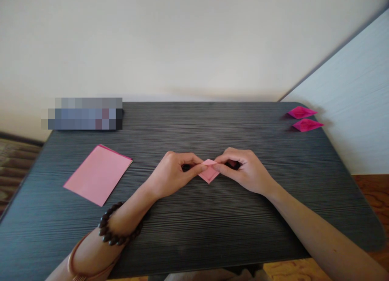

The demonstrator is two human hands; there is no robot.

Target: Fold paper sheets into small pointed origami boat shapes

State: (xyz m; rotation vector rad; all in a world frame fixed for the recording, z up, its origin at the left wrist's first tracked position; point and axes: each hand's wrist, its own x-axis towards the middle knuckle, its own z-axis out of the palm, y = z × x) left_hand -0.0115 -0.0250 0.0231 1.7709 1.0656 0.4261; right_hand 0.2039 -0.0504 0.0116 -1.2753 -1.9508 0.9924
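A small folded pink paper piece lies at the middle of the dark striped table. My left hand pinches its left side with curled fingers. My right hand pinches its right side, fingers closed over the top edge. Both hands rest on the tabletop. A dark bead bracelet and a thin pink band are on my left wrist.
A stack of pink paper sheets lies at the left of the table. Two folded magenta paper shapes sit at the far right corner, beside a white wall panel. A blurred dark object lies at the far left edge.
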